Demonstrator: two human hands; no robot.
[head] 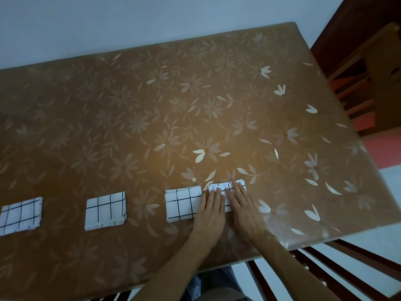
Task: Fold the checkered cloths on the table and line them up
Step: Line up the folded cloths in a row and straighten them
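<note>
Several folded white cloths with dark check lines lie in a row along the near part of the table (152, 105). One cloth (20, 216) is at the far left, a second cloth (105, 210) sits right of it, and a third cloth (183, 204) lies near the middle. The rightmost cloth (223, 186) is mostly covered by both hands. My left hand (211, 210) and my right hand (242, 205) lie flat on it side by side, fingers straight and pointing away from me.
The table wears a brown flowered cover under clear plastic. Its right edge (347, 148) and near edge (227, 265) are close to my hands. Dark wooden chairs (325, 274) stand at the near right, another at the far right.
</note>
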